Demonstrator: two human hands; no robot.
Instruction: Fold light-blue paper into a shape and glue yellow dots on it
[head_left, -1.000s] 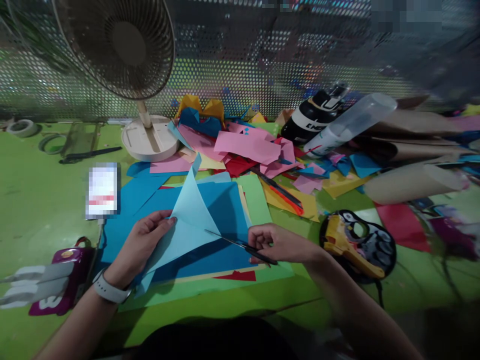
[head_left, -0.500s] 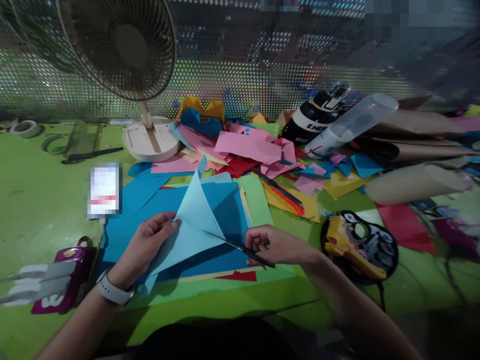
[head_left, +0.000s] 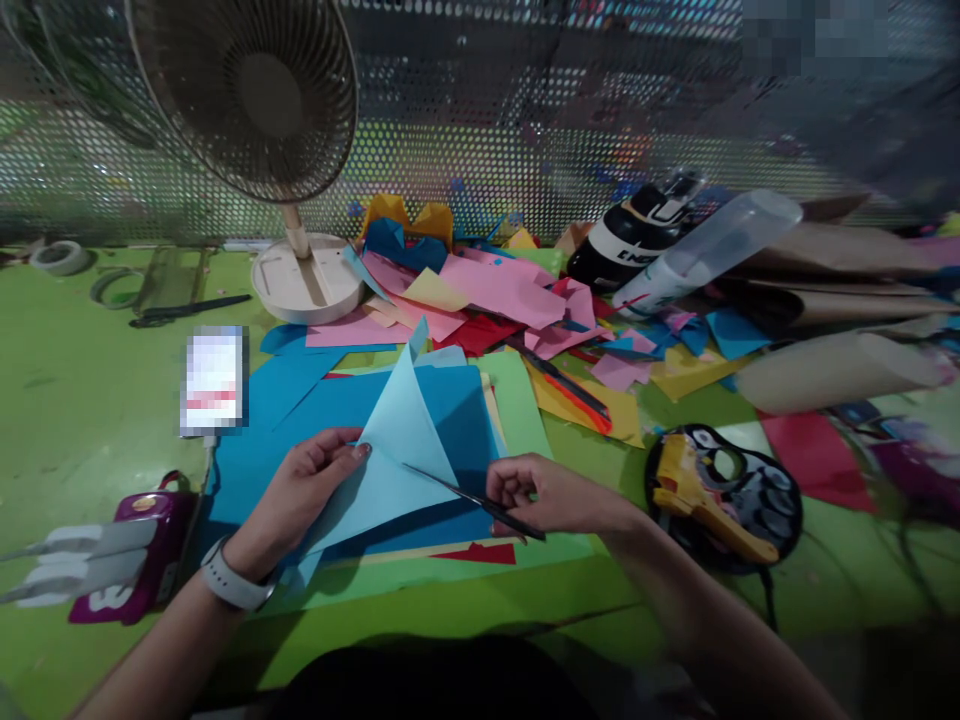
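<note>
The left hand (head_left: pixel 311 490) pinches the pale-blue sheet (head_left: pixel 405 436) at nine o'clock from the right hand (head_left: pixel 544 493), whose gripped scissors (head_left: pixel 475 499) now reach farther across it, so the cut is likely deepening.

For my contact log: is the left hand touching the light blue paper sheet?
Touching: the head view shows the left hand, thumb lying on the light blue paper sheet.

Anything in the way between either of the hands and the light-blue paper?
Nothing visible. The left hand grips the light-blue paper directly. Only the scissors, held in the right hand, span the gap on that side, their blades reaching the paper.
</note>
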